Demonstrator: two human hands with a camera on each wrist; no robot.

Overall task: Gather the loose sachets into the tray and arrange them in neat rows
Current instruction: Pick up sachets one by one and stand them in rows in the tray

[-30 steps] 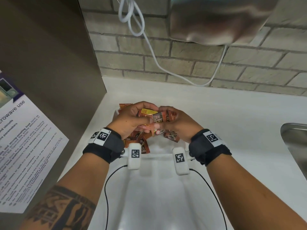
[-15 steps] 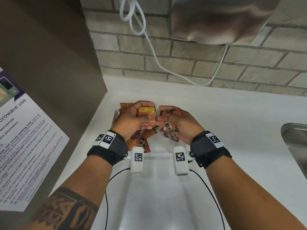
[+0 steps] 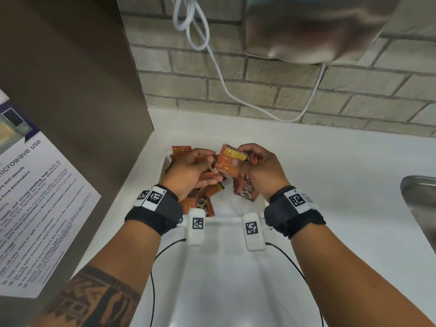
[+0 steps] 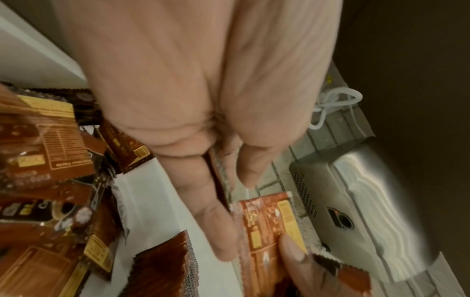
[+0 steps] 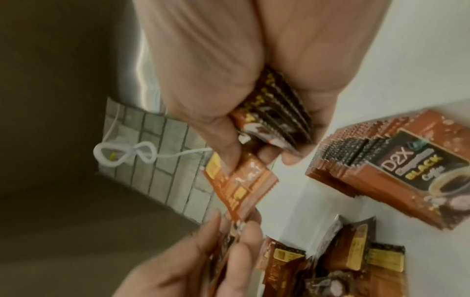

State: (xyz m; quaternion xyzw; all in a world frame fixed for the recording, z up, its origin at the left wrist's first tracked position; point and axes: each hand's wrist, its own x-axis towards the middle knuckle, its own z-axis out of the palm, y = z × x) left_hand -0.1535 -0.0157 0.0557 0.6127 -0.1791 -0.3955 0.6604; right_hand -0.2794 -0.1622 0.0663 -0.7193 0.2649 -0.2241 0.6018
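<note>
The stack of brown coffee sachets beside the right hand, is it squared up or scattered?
Squared up: the stack of brown coffee sachets lies with edges aligned on the white tray.

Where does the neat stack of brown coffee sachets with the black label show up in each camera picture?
Head: neat stack of brown coffee sachets lies just below the right hand, left of that wrist.
Left wrist: not clearly in it.
Right wrist: stack at right edge, on white.
Shared landmark: looped white cable on the brick wall.
</note>
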